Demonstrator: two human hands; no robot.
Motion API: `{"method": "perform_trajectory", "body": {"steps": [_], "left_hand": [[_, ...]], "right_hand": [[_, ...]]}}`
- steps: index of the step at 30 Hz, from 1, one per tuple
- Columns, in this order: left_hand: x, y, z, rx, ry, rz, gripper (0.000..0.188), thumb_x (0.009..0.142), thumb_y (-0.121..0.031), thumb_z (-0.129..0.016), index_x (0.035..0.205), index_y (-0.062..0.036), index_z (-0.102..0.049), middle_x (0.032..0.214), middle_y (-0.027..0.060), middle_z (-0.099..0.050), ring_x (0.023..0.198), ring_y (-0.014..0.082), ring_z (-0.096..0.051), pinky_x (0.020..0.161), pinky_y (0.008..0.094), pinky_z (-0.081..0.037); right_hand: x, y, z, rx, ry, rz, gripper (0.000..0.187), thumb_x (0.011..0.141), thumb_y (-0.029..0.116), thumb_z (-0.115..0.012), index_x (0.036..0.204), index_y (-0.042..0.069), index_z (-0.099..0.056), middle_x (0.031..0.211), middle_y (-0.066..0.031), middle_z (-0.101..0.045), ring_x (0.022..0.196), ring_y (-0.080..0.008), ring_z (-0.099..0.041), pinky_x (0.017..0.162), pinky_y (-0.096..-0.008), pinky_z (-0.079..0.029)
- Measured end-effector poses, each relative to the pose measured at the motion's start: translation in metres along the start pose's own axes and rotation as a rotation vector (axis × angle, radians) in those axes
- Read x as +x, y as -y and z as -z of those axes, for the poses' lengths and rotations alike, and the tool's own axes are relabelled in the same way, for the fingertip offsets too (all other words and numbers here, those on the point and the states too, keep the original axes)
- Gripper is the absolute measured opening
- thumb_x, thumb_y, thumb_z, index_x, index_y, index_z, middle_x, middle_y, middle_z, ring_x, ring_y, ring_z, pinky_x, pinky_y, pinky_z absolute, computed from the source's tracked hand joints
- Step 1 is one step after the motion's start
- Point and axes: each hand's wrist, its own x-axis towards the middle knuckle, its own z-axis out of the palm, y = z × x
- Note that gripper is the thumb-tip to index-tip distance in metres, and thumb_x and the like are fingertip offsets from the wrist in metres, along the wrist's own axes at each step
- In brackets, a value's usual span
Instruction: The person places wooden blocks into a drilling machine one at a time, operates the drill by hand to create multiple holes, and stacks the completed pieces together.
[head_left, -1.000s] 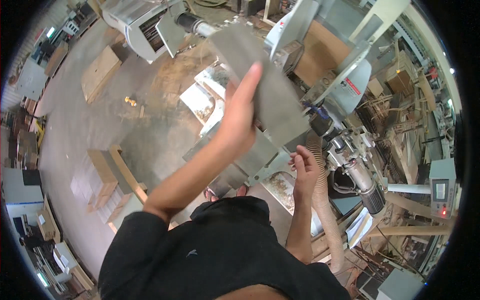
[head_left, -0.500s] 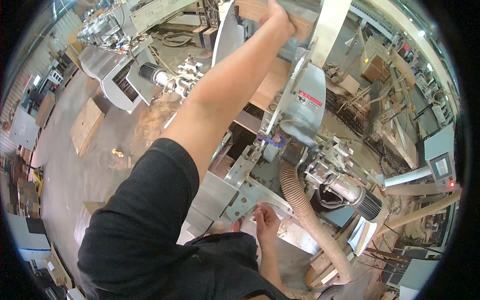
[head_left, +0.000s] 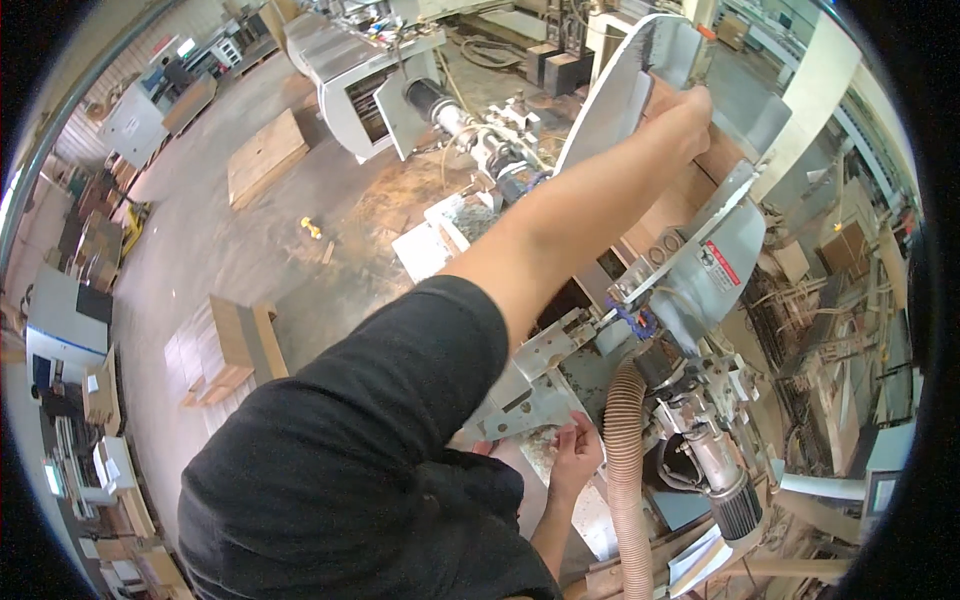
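Note:
My left arm, in a black short sleeve, stretches forward and right across the machine. My left hand (head_left: 692, 118) rests at a reddish-brown wooden board (head_left: 722, 156) between two pale guards; its fingers are mostly hidden. The far guard (head_left: 615, 85) is curved, and the near guard (head_left: 715, 262) bears a red and white label. Low in front of my body, my right hand (head_left: 575, 455) has its fingers curled toward the thumb; whatever they may hold is too small to make out. It is near a dusty metal plate (head_left: 535, 405) and a ribbed beige hose (head_left: 624, 440).
A motor with black ribbed housing (head_left: 735, 508) sits right of the hose, and another motor (head_left: 430, 100) stands beyond my left arm. Stacked boards (head_left: 225, 345) and a wooden panel (head_left: 268, 158) lie on the floor at left. Scrap wood (head_left: 835, 370) is piled at right.
The view has swung left, so the machine appears farther right and lower. My left hand stays by the board between the guards. My right hand remains curled near the hose.

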Motion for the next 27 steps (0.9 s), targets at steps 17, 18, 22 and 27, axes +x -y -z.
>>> {"method": "perform_trajectory", "body": {"steps": [17,18,22,27], "left_hand": [[-0.418,0.094,0.431,0.005,-1.351,-0.499,0.054,0.095,-0.053,-0.054,0.122,-0.0067,-0.052,0.124,0.0105,-0.053,0.121,0.0244,-0.050,0.103,0.0448,-0.037],[-0.433,0.136,0.450,-0.010,-1.350,-0.380,0.050,0.094,-0.056,-0.054,0.113,-0.0097,-0.054,0.112,0.0077,-0.054,0.108,0.0222,-0.051,0.092,0.0415,-0.040],[-0.459,0.266,0.473,-0.258,-1.088,-0.019,0.056,0.090,-0.069,-0.048,0.097,-0.0146,-0.057,0.091,0.0029,-0.053,0.085,0.0172,-0.049,0.071,0.0347,-0.040],[-0.423,0.306,0.446,-0.383,-0.914,0.154,0.095,0.090,-0.077,-0.030,0.143,0.0015,-0.037,0.141,0.0127,-0.047,0.125,0.0238,-0.047,0.105,0.0359,-0.035]], "right_hand": [[0.181,-0.022,-0.123,-1.034,0.321,0.587,0.053,0.089,0.018,-0.060,0.134,-0.005,-0.046,0.133,-0.0260,-0.051,0.107,-0.0417,-0.060,0.091,-0.0443,-0.050],[0.198,-0.030,-0.137,-1.057,0.344,0.608,0.056,0.089,0.015,-0.057,0.138,-0.007,-0.039,0.136,-0.0310,-0.046,0.106,-0.0444,-0.060,0.090,-0.0456,-0.051],[0.240,-0.054,-0.171,-1.397,0.388,0.460,0.049,0.089,0.007,-0.054,0.133,-0.008,-0.038,0.127,-0.0331,-0.050,0.098,-0.0410,-0.065,0.083,-0.0456,-0.056],[0.255,-0.044,-0.162,-1.462,0.587,0.592,0.018,0.088,0.013,-0.061,0.101,0.001,-0.056,0.095,-0.0213,-0.067,0.091,-0.0418,-0.065,0.078,-0.0492,-0.052]]}}
